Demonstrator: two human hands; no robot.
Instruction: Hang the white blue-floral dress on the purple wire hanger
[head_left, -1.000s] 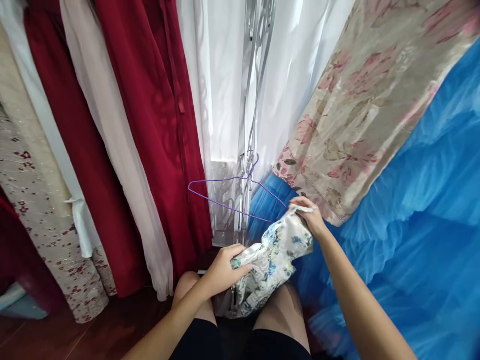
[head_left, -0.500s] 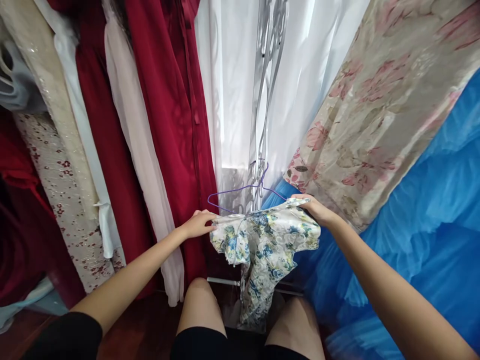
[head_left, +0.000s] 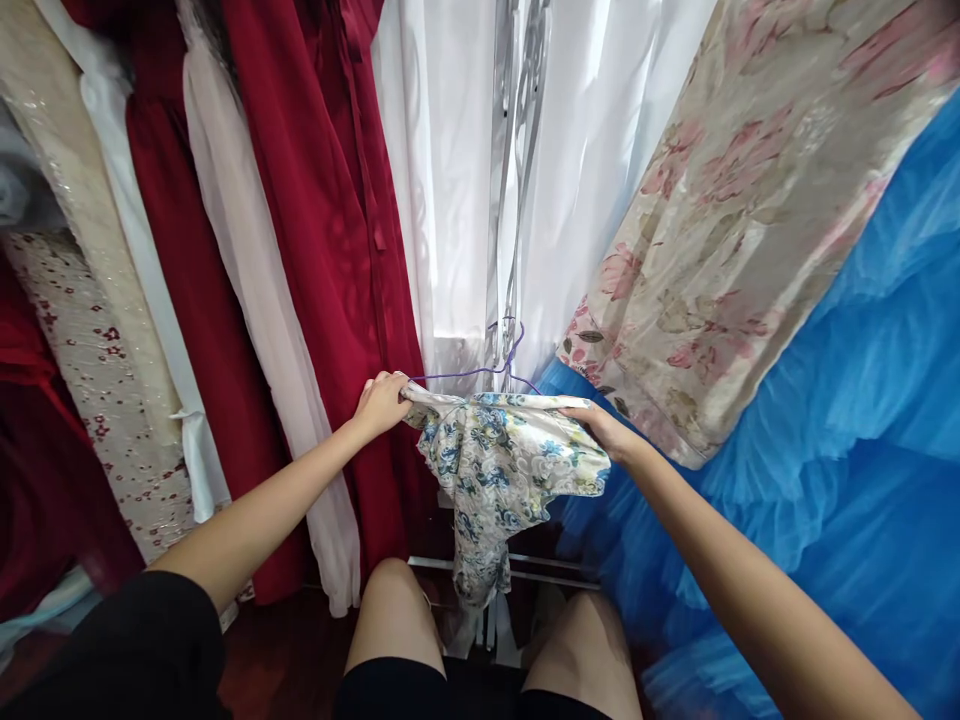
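Between my hands a white dress with blue and yellow flowers [head_left: 502, 460] is stretched by its top edge, its skirt hanging down between my knees. My left hand [head_left: 384, 402] is closed on the left end of that edge. At the right end, my right hand [head_left: 600, 425] grips the cloth, its fingers partly hidden by the fabric. Just behind the top edge is a purple hanger [head_left: 480, 373], its hook pointing up; part of its lower frame is hidden behind the dress and my left hand.
Dark red gowns [head_left: 300, 200] and a pale pink one [head_left: 240, 220] hang on the left. White drapes [head_left: 457, 180] and a shiny metal stand [head_left: 504, 200] are straight ahead. A pink-flowered gown [head_left: 720, 230] and blue tulle [head_left: 847, 400] hang on the right. A low metal bar [head_left: 540, 572] runs near my knees.
My left hand has risen and now holds the end of the top edge, which is straighter and more level. More of the hanger is covered. The skirt has swung slightly left.
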